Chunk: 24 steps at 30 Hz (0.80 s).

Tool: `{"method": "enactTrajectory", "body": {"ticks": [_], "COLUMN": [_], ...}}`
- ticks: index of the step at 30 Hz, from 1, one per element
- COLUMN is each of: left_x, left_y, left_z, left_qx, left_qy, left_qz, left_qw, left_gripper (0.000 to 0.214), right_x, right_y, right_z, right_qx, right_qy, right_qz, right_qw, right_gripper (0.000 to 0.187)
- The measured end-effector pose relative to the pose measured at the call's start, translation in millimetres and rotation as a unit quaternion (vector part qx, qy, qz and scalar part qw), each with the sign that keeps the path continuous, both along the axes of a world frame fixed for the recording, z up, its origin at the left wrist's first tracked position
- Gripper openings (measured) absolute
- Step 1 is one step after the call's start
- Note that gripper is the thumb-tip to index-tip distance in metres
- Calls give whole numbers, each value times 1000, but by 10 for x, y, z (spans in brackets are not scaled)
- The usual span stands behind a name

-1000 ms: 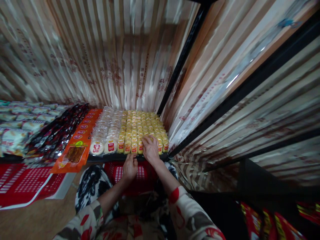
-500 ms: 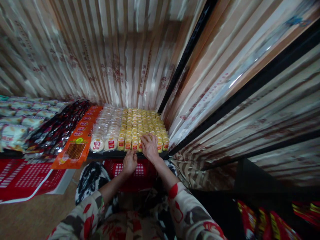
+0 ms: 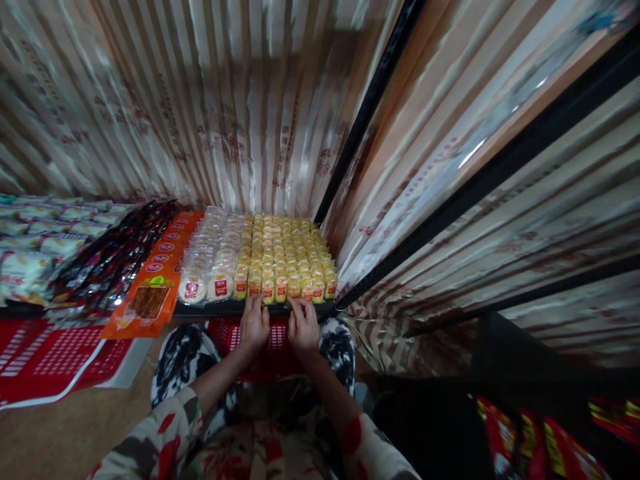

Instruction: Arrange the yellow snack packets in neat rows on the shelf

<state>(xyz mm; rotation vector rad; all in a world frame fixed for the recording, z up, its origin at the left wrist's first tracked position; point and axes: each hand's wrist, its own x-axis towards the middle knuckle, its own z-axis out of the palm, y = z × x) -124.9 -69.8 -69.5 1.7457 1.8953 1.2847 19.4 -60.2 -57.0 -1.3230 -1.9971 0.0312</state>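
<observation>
Small yellow-wrapped snack packs [image 3: 290, 248] stand in tight rows on the dark shelf [image 3: 200, 310], with red-and-white labels facing me. My left hand [image 3: 255, 325] is at the front edge, its fingers stretched up against the lower fronts of the packs left of middle. Level with it, my right hand [image 3: 303, 327] has its fingers extended and slightly bent, the tips touching the bottom of the front packs on the right. Neither hand grips a pack that I can see. Clear-wrapped round white cakes [image 3: 220, 287] stand in two rows to the left.
Left along the shelf lie an orange snack packet [image 3: 149, 300], dark shiny packets [image 3: 113, 260] and white packets [image 3: 25, 273]. Red baskets [image 3: 55, 353] sit below the front edge. A black post [image 3: 367, 120] and a pleated sheet [image 3: 240, 100] rise behind. Red packets [image 3: 570, 447] are low right.
My right hand has drawn back from the top of the front packs to their lower edge. My left hand has moved slightly up against the pack fronts.
</observation>
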Motion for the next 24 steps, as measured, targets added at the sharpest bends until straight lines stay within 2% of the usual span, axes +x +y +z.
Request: {"method": "enactTrajectory", "body": {"ticks": [7, 24], "left_x": [44, 18], "left_y": [49, 83], "left_z": [-17, 17], "left_qx": [-15, -6], "left_qy": [7, 8], "left_qz": [-12, -12], "left_qw": [1000, 1000], "left_gripper": [35, 32], "right_x": [-5, -24], "right_y": [77, 76], "right_z": [-136, -233], "right_qx": [-19, -16], "right_qy": [-7, 33], "right_qz": [-9, 4], "right_qw": [1000, 999], "right_gripper": [51, 63]}}
